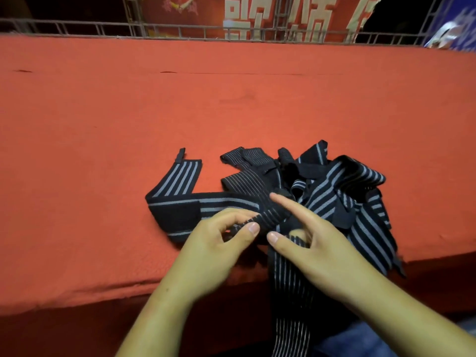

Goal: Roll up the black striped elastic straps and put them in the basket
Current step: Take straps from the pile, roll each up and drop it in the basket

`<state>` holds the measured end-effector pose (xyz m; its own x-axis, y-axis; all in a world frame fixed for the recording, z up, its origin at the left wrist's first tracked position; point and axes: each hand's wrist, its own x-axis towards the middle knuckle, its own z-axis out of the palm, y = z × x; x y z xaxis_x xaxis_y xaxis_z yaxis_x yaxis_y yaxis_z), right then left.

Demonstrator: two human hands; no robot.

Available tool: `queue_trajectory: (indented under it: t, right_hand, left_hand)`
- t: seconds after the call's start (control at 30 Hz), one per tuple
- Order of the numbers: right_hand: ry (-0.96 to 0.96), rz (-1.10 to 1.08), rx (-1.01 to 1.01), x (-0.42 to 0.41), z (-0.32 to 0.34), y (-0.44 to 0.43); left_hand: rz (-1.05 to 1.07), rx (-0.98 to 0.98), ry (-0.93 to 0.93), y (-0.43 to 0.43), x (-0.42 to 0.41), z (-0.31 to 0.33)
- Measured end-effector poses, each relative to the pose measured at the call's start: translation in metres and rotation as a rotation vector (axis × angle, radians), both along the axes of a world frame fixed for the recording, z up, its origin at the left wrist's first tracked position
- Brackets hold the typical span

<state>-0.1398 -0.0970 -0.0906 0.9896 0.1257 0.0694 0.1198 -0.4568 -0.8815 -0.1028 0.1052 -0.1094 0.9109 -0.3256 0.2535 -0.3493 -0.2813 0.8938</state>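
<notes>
A tangled heap of black elastic straps with grey stripes (pixel 342 191) lies on the red cloth-covered surface (pixel 180 112) near its front edge. One strap (pixel 177 186) stretches out flat to the left of the heap. Another strap (pixel 288 305) hangs over the front edge toward me. My left hand (pixel 219 243) pinches the upper end of that hanging strap between thumb and fingers. My right hand (pixel 306 240) holds the same strap just beside it, thumb on the fabric and index finger stretched out over the heap. No basket is in view.
A metal railing (pixel 180 29) runs along the far edge of the red surface, with a red banner bearing large pale characters (pixel 270 16) behind it. A blue object (pixel 453 29) shows at the top right corner. The red surface's front edge drops off below my hands.
</notes>
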Motion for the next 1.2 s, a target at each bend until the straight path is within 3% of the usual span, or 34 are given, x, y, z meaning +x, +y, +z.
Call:
queue_trajectory:
  t: [0.23, 0.43, 0.6, 0.83, 1.07, 1.2]
  right_hand:
    - [-0.097, -0.002, -0.061, 0.003, 0.002, -0.001]
    - [-0.013, 0.116, -0.044, -0.007, 0.003, -0.004]
    - [0.049, 0.112, 0.038, -0.013, 0.003, -0.012]
    - [0.144, -0.01, 0.03, -0.014, -0.014, -0.023]
    - [0.275, -0.149, 0.207, -0.016, -0.016, -0.027]
    - [0.155, -0.117, 0.023, -0.021, -0.017, -0.025]
  left_hand:
    - [-0.074, -0.053, 0.181, 0.001, 0.004, -0.013]
    - [-0.052, 0.236, 0.152, 0.005, 0.009, -0.022]
    - [-0.086, 0.384, 0.093, 0.001, 0.007, -0.031]
    - [0.095, 0.583, -0.104, -0.015, 0.01, -0.045]
    - [-0.055, 0.55, -0.31, -0.026, 0.0, -0.044]
    - [-0.065, 0.475, -0.28, -0.031, 0.0, -0.041]
